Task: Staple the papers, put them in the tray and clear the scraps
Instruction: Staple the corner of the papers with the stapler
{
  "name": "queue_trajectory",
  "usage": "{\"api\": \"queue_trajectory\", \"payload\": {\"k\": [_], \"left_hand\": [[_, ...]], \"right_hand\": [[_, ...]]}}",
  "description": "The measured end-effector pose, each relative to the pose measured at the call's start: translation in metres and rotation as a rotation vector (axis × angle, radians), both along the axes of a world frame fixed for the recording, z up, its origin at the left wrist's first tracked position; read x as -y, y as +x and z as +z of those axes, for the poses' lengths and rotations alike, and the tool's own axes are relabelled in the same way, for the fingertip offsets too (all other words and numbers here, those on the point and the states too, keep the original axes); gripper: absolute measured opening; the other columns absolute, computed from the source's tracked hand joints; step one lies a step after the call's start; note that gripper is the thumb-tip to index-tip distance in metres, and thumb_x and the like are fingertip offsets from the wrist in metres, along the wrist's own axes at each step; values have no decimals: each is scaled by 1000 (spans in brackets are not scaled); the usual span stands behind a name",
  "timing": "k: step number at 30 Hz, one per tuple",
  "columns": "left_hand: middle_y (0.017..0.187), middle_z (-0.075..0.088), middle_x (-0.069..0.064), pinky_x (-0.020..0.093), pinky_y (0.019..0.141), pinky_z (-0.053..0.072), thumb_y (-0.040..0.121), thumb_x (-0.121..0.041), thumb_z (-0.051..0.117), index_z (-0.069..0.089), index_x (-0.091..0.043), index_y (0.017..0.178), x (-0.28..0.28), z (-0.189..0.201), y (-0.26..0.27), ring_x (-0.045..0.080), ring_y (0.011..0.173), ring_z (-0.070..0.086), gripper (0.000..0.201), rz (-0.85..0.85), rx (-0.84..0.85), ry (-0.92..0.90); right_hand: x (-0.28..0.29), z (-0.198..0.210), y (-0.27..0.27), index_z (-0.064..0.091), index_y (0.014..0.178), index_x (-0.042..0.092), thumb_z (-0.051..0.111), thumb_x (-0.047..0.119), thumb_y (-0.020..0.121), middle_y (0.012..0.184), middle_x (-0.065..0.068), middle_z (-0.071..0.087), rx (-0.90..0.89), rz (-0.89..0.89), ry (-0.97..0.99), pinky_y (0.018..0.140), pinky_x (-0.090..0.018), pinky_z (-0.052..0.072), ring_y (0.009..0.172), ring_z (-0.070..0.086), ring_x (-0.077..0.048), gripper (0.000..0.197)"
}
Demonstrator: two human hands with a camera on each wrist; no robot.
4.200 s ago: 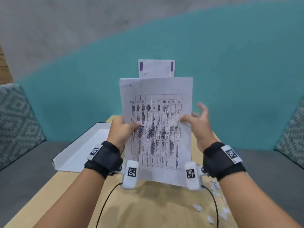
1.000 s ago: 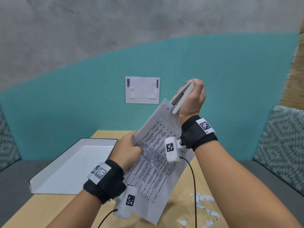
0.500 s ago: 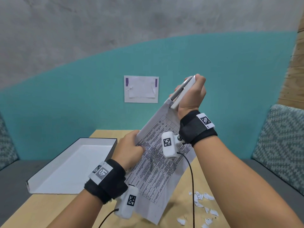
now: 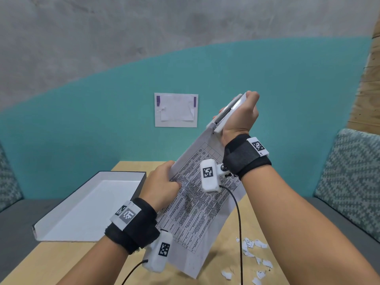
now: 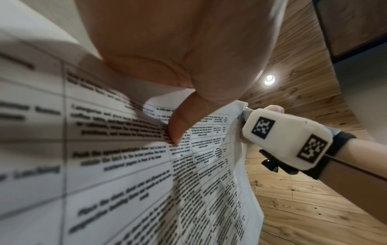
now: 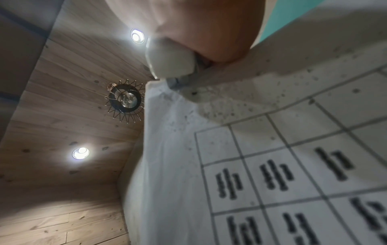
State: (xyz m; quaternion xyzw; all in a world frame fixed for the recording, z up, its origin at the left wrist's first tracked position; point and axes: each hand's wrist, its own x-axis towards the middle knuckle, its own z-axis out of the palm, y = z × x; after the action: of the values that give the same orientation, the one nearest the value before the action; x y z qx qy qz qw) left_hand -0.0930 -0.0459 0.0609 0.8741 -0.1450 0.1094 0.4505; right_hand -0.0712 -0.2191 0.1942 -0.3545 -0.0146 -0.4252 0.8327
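White paper is what we are dealing with: the papers (image 4: pixel 197 204) are held up off the worktop (image 4: pixel 224 262), tilted, their top corner raised toward the wall. Our left hand (image 4: pixel 162 186) pinches them at the left edge about midway up, thumb (image 5: pixel 178 126) flat on the printed face and fingers curled behind. Our right hand (image 4: pixel 239 118) is wrapped round the stapler (image 4: pixel 228 113), whose mouth sits over the papers' top corner; we cannot tell from these views whether a staple has gone in.

We judge the papers light and limp. They sag and bow away from the pinch, as the left wrist view shows, so a one-point hold lets the free corners droop and the sheets may slide against each other until they are bound. The better hold is near the corner being stapled, thumb pressed firm so the edges stay flush. Once bound, they should carry easily by one edge, though a hard pinch would crease them.

The stapler looks rigid and smooth; a full wrap round its body gives the squeeze.

Left of the papers lies the tray (image 4: pixel 61 204), shallow. Right of the papers and nearer us, the scraps (image 4: pixel 253 245) lie scattered on the worktop; tiny and featherlight, they would probably sweep together more readily than pick up singly.
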Motion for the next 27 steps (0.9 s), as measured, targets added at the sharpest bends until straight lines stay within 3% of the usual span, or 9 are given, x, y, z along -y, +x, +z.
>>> {"api": "queue_trajectory", "payload": {"k": [6,11,16,22,27], "left_hand": [[94,75,-5,47,81,63,82,-4,64,68,-29,111,0,-3,0,25,88,74,39,-15,-11,-19],[98,76,-3,44,84,62,84,-4,65,68,-28,114,-1,-5,-1,23,91,73,39,-22,-28,-24],[95,76,-2,44,84,62,81,-5,65,68,-27,107,-1,-5,0,24,89,74,34,-8,-39,-30],[95,77,-6,44,84,62,79,-5,64,68,-30,109,-1,-3,0,22,89,75,39,3,-35,-36],[93,77,-5,42,83,62,80,-5,65,68,-29,104,0,-4,1,20,88,75,34,-6,-36,-38]], "right_hand": [[1,-2,6,26,60,20,49,41,80,68,-8,25,-32,-30,-11,53,-39,36,52,32,-25,37],[2,-5,10,30,61,17,50,44,79,74,-15,31,-72,-43,-36,53,-39,40,50,37,-26,38],[6,-8,16,33,67,15,52,48,76,76,-17,36,-80,-42,-93,52,-41,42,55,41,-28,39],[7,-13,22,36,66,17,52,48,80,72,-14,36,-70,-98,-182,53,-46,44,55,44,-27,37],[6,-15,27,32,51,27,51,52,76,72,-8,31,-101,-178,-222,56,-63,44,63,36,-30,40]]}}
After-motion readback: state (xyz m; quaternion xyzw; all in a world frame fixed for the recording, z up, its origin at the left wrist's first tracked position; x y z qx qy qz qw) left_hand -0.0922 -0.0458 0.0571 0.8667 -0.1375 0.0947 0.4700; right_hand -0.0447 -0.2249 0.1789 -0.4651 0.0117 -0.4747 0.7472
